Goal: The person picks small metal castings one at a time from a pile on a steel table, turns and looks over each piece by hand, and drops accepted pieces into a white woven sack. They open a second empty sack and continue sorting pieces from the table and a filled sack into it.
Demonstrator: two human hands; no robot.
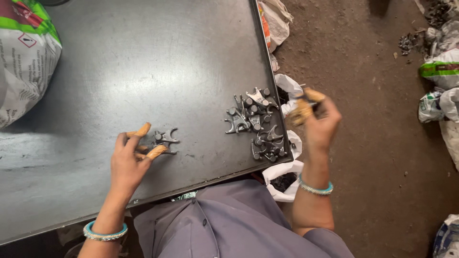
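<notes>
Printed sack (24,57), bulging, at the far left of the dark, smooth steel worktop (143,62). Left hand (128,160), fingers (143,129) in tan cots, spread and touching a forked grey metal casting (166,140). Heap of like castings (256,124) near the worktop's right edge. Right hand (319,122) past that edge, pinching a small blurred dark piece. White bag (284,179) below, holding dark parts.

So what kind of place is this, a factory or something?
Probably a small metal-parts workshop: a dark steel table, a pile of grey forked metal castings, and sacks on a dirt floor.
</notes>
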